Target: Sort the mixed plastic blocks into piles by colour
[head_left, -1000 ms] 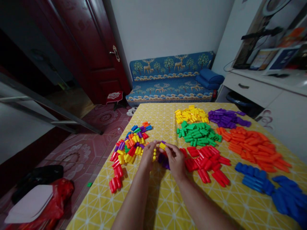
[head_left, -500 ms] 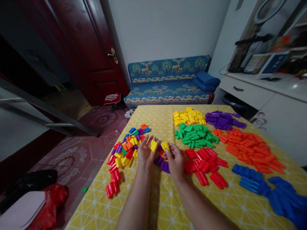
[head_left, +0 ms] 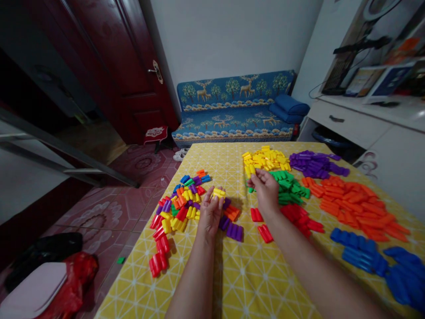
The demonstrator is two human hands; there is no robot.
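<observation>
— What has moved since half a second ago?

— My right hand [head_left: 267, 191] has left the spot beside my left and reached out to the yellow pile [head_left: 265, 159]. It hangs at that pile's near edge, over the green pile [head_left: 287, 186], fingers curled around a yellow block [head_left: 249, 170]. My left hand [head_left: 210, 212] stays near the mixed heap [head_left: 181, 204], half closed, a second yellow piece [head_left: 219, 193] pinched at its fingertips.

— Entry for the sorted stock?

— Yellow and purple pile [head_left: 315, 164] at the far side of the yellow tablecloth [head_left: 239, 283]; green next; orange pile [head_left: 352, 206] to the right; red pile [head_left: 295, 217] nearer me; blue pile [head_left: 375, 263] nearest, at the right edge.

— And unsorted?

— The mixed heap at the left, all colours still jumbled, with a few red blocks trailing toward the table's edge. A small purple and orange cluster [head_left: 230, 223] lies just beside my left hand. I judge the sorting well past half done: six piles stand, one modest heap is left.

— Anything you cannot make out?

— The blue pile is cut off by the picture's edge. My right arm covers part of the red pile. Whether my right hand holds more than one block, I cannot tell.
</observation>
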